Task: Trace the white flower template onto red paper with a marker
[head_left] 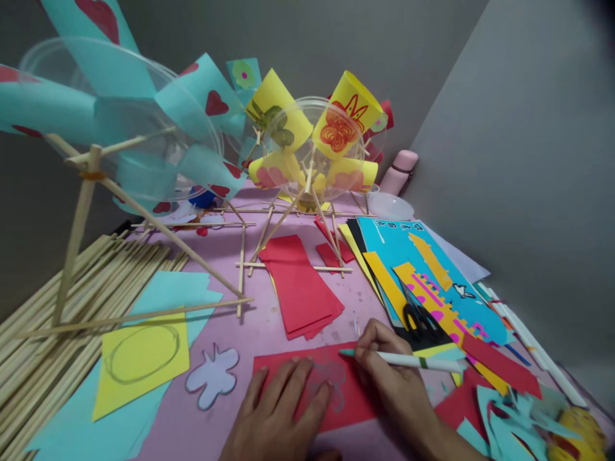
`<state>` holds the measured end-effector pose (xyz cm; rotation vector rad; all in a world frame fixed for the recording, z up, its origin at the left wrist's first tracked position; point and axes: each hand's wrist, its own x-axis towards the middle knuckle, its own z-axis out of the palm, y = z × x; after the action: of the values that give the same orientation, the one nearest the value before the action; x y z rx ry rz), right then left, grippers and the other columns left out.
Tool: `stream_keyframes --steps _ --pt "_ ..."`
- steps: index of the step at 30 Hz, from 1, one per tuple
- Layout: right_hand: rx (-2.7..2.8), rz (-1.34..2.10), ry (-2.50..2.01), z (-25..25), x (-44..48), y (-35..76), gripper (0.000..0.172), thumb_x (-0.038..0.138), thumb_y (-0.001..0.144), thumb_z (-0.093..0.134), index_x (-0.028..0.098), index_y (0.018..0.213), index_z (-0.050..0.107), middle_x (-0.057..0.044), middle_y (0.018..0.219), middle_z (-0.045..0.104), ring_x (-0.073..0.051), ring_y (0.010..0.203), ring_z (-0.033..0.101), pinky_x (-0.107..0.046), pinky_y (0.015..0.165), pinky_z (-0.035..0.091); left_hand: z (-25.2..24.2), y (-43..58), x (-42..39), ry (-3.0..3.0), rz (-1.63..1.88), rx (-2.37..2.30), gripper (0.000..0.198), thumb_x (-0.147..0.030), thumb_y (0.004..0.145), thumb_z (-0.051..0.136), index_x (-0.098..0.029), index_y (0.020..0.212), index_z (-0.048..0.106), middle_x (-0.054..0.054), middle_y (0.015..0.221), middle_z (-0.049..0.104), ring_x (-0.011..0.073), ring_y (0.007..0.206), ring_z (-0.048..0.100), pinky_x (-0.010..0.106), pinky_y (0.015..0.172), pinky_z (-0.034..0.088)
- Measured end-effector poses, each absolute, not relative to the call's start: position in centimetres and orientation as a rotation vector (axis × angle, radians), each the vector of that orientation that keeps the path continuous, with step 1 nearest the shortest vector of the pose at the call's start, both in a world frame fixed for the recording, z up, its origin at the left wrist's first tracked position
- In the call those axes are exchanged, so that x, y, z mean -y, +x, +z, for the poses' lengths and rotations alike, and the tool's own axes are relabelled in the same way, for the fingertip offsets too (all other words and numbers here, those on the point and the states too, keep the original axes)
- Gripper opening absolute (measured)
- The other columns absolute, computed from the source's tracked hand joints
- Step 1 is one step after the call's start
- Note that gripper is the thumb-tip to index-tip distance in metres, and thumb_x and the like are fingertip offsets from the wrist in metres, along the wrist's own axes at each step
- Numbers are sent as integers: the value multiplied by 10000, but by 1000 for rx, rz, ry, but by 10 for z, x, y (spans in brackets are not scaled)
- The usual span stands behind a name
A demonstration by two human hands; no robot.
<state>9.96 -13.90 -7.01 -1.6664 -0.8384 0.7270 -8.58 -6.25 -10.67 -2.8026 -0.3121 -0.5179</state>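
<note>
My right hand [391, 365] grips a white felt-tip marker [413, 362] with a green end, its point at the upper part of a red paper sheet [358, 413]. A faint flower- or butterfly-like outline shows on that sheet, partly covered by my fingers. Across the sheet's left side lies my left hand [281, 410], fingers spread and pressing flat. Just left of it is a pale lilac butterfly cutout [213, 376]. A stack of red paper strips [300, 285] sits beyond the sheet.
Wooden stick stands hold a blue paper wheel [129, 109] and a yellow paper wheel [314, 141]. Wooden sticks [86, 288] and yellow paper [144, 358] lie left. Black scissors [420, 317] rest on coloured papers at right, near paper scraps [512, 416]. A pink bottle [400, 171] stands behind.
</note>
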Motion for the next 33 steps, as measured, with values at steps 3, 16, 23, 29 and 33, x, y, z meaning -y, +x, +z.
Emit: stream_keyframes --steps 3,16,23,29,33 --pt "814 761 -1661 -76 139 100 118 255 693 486 226 590 434 78 506 374 -110 472 332 -234 446 257 -108 -87 63 -2820 -516 312 572 -632 758 574 -324 1240 546 46 1230 620 254 1046 584 392 827 432" --pt "1032 683 -1765 -70 145 96 123 194 731 521 212 609 527 35 566 501 -139 554 424 -234 496 309 -106 -88 65 -2832 -519 325 570 -632 769 568 -305 1236 546 55 1224 623 255 1043 587 391 835 426" --pt "1007 702 -1762 -74 146 97 128 191 734 509 215 610 491 39 564 485 -137 550 414 -238 488 277 -107 -88 65 -2818 -524 316 551 -644 788 539 -310 1226 553 53 1214 628 252 1040 589 392 822 440" --pt "1031 752 -1760 -72 143 97 157 257 765 471 219 614 452 48 570 438 -143 550 411 -243 501 299 -106 -89 62 -2760 -590 317 432 -609 882 435 -335 1181 583 10 1150 661 190 1028 586 308 849 420" --pt "969 784 -1675 -73 140 96 180 298 764 492 228 611 429 66 558 378 -137 526 368 -239 482 293 -103 -92 66 -2804 -545 368 411 -567 906 423 -346 1235 534 18 1209 627 181 1083 563 304 881 442"
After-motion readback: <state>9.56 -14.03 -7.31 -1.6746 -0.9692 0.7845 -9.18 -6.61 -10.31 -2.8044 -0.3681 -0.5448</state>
